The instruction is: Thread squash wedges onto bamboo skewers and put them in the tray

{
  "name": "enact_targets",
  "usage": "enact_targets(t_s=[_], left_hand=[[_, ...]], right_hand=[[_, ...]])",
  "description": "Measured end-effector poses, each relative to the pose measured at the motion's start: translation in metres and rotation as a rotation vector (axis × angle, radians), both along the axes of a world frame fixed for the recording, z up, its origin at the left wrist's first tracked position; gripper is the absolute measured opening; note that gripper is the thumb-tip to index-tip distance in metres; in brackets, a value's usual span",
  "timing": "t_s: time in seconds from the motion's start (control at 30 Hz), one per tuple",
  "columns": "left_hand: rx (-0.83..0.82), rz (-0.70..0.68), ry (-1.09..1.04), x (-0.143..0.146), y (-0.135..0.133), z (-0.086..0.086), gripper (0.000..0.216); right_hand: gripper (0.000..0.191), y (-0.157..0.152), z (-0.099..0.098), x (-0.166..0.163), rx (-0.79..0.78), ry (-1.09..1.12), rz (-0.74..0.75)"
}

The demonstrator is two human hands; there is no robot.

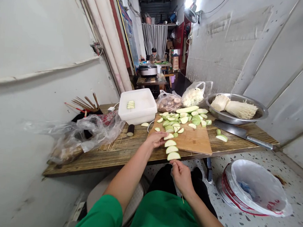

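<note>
My right hand is closed on a thin bamboo skewer that carries three pale green eggplant slices in a row. My left hand pinches the topmost slice on the skewer, at the near left corner of a wooden cutting board. Several more cut slices are heaped on the far part of the board. Both hands hover over the front edge of the wooden table.
A white plastic tub with a few skewered slices stands left of the board. A metal basin of enoki mushrooms, a cleaver, plastic bags, spare skewers and a lined bin are around. A person sits far down the corridor.
</note>
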State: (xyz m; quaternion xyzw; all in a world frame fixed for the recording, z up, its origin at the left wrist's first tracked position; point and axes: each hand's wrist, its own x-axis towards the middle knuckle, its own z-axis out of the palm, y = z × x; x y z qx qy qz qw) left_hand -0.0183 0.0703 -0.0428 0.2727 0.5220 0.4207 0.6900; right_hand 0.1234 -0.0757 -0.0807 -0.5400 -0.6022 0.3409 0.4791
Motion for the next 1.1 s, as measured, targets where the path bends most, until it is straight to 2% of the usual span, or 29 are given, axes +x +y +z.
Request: enact_targets(t_s=[0.23,0.57,0.73,0.87,1.1], left_hand=[[0.006,-0.014,-0.012,0.004,-0.001,-0.005,0.025],[0.011,-0.034,0.029,0.011,-0.005,-0.002,0.024],[0.155,-0.040,-0.161,0.017,-0.017,0.010,0.032],[0.244,0.003,-0.298,0.025,-0.034,0.017,0.043],[0.269,0.195,-0.263,0.042,-0.060,0.010,0.051]], right_hand=[[0.035,0.000,-0.001,0.002,-0.010,0.016,-0.010],[0.036,-0.001,-0.006,0.002,-0.043,0.005,0.008],[0.036,0.005,-0.007,0.005,-0.020,0.085,-0.005],[0.037,0.008,-0.005,0.005,0.007,0.136,-0.026],[0.036,0.008,-0.004,0.001,0.017,0.121,-0.076]])
